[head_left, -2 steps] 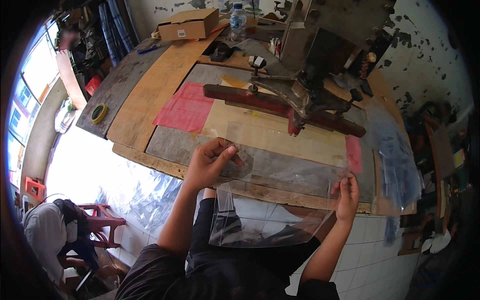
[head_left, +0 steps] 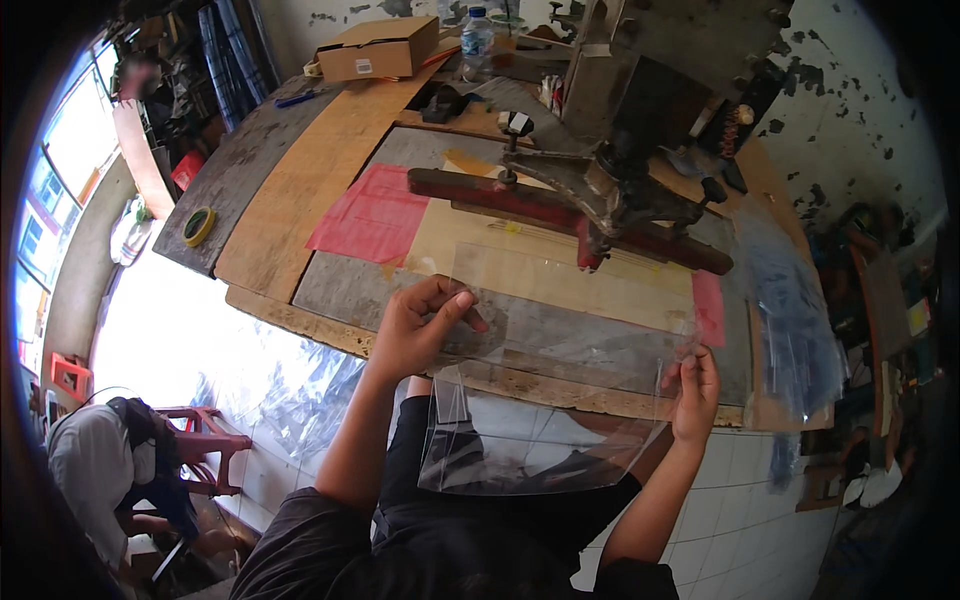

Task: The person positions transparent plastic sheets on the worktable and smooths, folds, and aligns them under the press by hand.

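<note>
A clear plastic sheet spans the space between my hands, its near part hanging past the table's front edge above my lap. My left hand pinches its left side, thumb against the fingers. At the right side, my right hand grips the sheet between thumb and fingertips. The sheet's far part lies over the grey work plate. Just beyond is a cream-coloured bed with pink patches at its ends. Over that bed hangs the press's dark red bar, apart from my hands.
Clear plastic pieces are piled on the table's right side. A tape roll lies at the left, and a cardboard box and a water bottle stand at the back. More plastic and a red stool are on the floor.
</note>
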Demonstrator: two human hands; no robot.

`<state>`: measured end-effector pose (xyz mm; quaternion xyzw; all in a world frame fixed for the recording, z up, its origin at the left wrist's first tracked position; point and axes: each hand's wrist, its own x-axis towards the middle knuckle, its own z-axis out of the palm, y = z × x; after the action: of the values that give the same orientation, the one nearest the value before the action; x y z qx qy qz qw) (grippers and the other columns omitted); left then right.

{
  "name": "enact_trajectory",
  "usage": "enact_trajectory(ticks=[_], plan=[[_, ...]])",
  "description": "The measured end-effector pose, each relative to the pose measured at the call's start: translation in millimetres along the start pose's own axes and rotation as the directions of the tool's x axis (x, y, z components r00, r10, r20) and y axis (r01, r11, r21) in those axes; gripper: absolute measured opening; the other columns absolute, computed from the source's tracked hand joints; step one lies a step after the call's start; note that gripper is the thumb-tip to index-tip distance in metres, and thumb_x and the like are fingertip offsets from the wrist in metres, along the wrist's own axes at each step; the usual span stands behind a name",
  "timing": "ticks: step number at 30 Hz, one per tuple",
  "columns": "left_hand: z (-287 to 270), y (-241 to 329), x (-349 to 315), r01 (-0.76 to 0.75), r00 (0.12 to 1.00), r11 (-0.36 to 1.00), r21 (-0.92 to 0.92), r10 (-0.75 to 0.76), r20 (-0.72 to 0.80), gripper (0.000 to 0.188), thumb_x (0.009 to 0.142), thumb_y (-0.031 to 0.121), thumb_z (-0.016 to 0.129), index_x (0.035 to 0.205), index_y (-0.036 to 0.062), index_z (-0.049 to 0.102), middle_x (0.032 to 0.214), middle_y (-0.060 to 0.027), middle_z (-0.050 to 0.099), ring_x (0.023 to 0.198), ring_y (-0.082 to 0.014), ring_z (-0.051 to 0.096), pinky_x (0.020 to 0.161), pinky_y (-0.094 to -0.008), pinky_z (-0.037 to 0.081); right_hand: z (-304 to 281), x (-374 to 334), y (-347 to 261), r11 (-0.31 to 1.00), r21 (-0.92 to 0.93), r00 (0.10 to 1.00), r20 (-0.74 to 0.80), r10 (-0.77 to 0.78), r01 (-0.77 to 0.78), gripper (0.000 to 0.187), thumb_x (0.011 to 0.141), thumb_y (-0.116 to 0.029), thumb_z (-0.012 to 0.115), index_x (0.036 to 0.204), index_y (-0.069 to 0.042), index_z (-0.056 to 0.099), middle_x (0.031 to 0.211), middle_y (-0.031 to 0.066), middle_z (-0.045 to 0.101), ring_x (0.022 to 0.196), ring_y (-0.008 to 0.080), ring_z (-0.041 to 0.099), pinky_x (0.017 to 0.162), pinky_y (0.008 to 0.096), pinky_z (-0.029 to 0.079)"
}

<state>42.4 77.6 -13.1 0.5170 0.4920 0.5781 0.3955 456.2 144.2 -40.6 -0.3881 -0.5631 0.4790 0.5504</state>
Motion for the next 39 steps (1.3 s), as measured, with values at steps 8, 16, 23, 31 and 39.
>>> enact_trajectory(ticks=[8, 16, 23, 31, 39], plan=[[-0.7, -4.7, -0.1, -0.019, 0.999, 1.000, 0.014, 0.020, -0.039, 0.031, 0.112, 0.026, 0.065, 0.099, -0.0004, 0.071, 0.086, -0.0088, 0.081, 0.086, -0.0107, 0.073, 0.083, -0.0289, 0.056, 6.4, -2.1, -5.6, 0.995, -0.100, 0.999, -0.037, 0.016, -0.020, 0.032, 0.111, -0.036, 0.068, 0.118, -0.004, 0.066, 0.086, -0.0022, 0.061, 0.078, 0.0079, 0.057, 0.074, 0.0255, 0.048], [1.2, -3.4, 0.3, -0.002, 0.998, 1.000, -0.012, 0.001, -0.070, 0.035, 0.113, 0.028, 0.063, 0.091, 0.0021, 0.067, 0.082, -0.0081, 0.081, 0.079, -0.0083, 0.071, 0.076, -0.0272, 0.053, 5.8, -2.1, -6.5, 0.989, -0.148, 1.000, 0.009, -0.022, 0.023, 0.034, 0.111, -0.036, 0.069, 0.118, -0.003, 0.066, 0.083, -0.0019, 0.059, 0.076, 0.0086, 0.058, 0.073, 0.0248, 0.047], [1.7, -0.2, 2.6, 0.115, 0.986, 0.990, 0.085, -0.103, -0.132, 0.035, 0.113, 0.031, 0.064, 0.096, 0.0019, 0.069, 0.080, -0.0068, 0.080, 0.077, -0.0065, 0.069, 0.072, -0.0263, 0.051, 5.7, -4.0, -3.6, 0.987, -0.159, 0.999, -0.008, -0.033, 0.032, 0.033, 0.108, -0.032, 0.074, 0.118, -0.001, 0.066, 0.088, -0.0005, 0.062, 0.077, 0.0096, 0.060, 0.071, 0.0256, 0.048], [4.0, -0.9, 3.4, 0.129, 0.984, 0.991, 0.022, -0.125, -0.129, 0.037, 0.114, 0.035, 0.063, 0.099, 0.0020, 0.070, 0.083, -0.0069, 0.080, 0.076, -0.0070, 0.068, 0.071, -0.0262, 0.051, 13.3, -3.3, -10.6, 0.984, -0.169, 0.998, -0.003, -0.063, 0.061, 0.028, 0.109, -0.026, 0.073, 0.117, 0.000, 0.068, 0.088, -0.0007, 0.062, 0.076, 0.0091, 0.060, 0.071, 0.0253, 0.048], [4.9, -0.7, 3.5, 0.111, 0.986, 0.993, 0.032, -0.106, -0.128, 0.037, 0.114, 0.034, 0.062, 0.101, 0.0006, 0.070, 0.083, -0.0072, 0.079, 0.077, -0.0082, 0.070, 0.073, -0.0267, 0.053, 13.4, -3.0, -9.1, 0.983, -0.159, 0.995, 0.016, -0.096, 0.097, 0.023, 0.109, -0.020, 0.072, 0.117, 0.001, 0.068, 0.090, -0.0005, 0.063, 0.076, 0.0088, 0.059, 0.071, 0.0254, 0.049]])
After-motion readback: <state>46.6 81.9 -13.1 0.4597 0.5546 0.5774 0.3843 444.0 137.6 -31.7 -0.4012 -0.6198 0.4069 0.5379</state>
